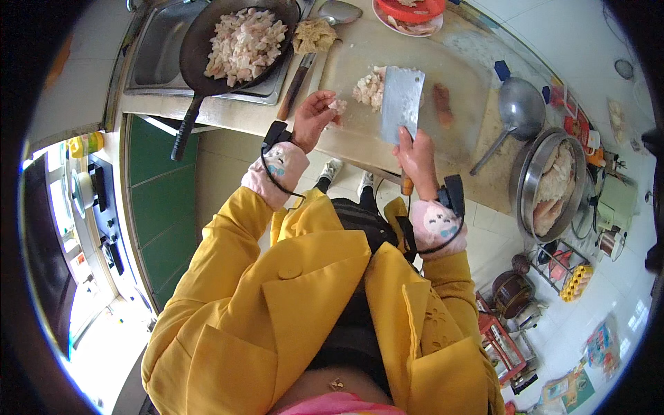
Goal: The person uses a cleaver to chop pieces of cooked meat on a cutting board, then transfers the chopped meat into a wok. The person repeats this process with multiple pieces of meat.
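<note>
My right hand (416,158) is closed around the wooden handle of a cleaver (402,98), whose broad blade lies over part of a pile of cut pale meat (369,92) on a translucent cutting board (345,59). To the left, my left hand (313,118) pinches a small piece of pale meat (338,106) at the board's near left edge. A dark reddish strip, apparently meat (442,106), lies right of the blade. At the upper left, a dark wok (193,62) holds a heap of diced pale meat (246,45).
The wok rests over a steel sink (158,57), its handle past the counter edge. A wooden-handled spatula (295,85) and a scrubber (314,36) lie beside it. A red container (415,9) stands at the back. On the right are a metal ladle (521,108) and nested bowls (526,207) with meat.
</note>
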